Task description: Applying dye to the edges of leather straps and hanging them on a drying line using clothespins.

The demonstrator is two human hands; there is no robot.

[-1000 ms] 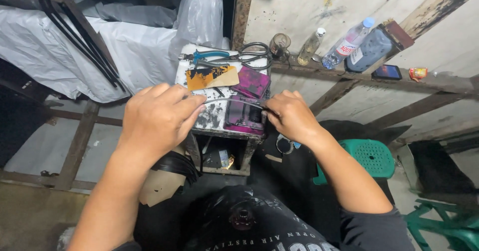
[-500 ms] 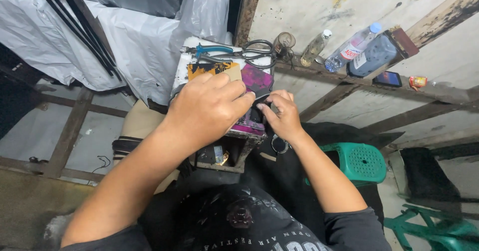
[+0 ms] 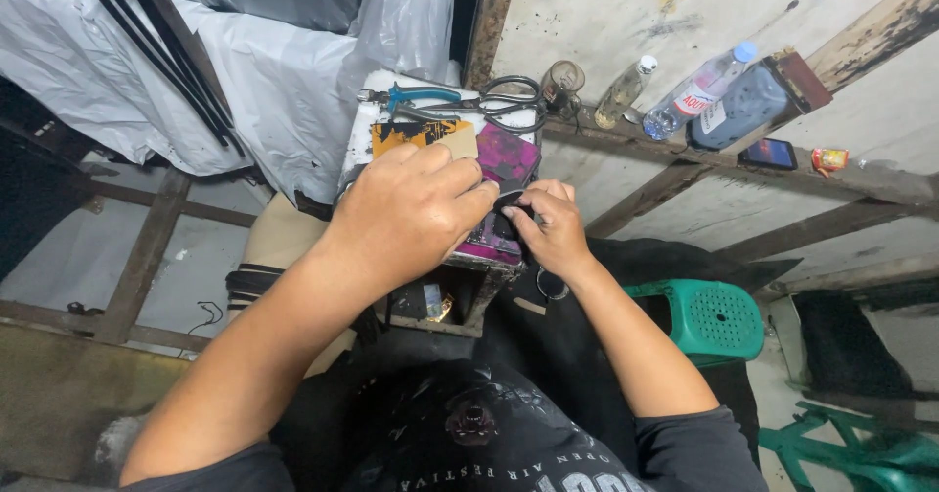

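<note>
both hands are meeting over a small cluttered surface covered with colourful printed sheets. the left hand is lying knuckles up with its fingers curled down, the fingertips pressing toward a small dark object; what lies under the palm is hidden. the right hand is pinching that dark object between thumb and fingers, right at the near right edge of the surface, so both hands are touching or nearly touching there. what the object is cannot be told. at the far end of the surface, blue-handled pliers and black scissors are lying side by side. on a wooden ledge to the right, a clear plastic bottle, a smaller bottle and a dark phone are resting. a green plastic stool is standing below the right forearm.
</note>
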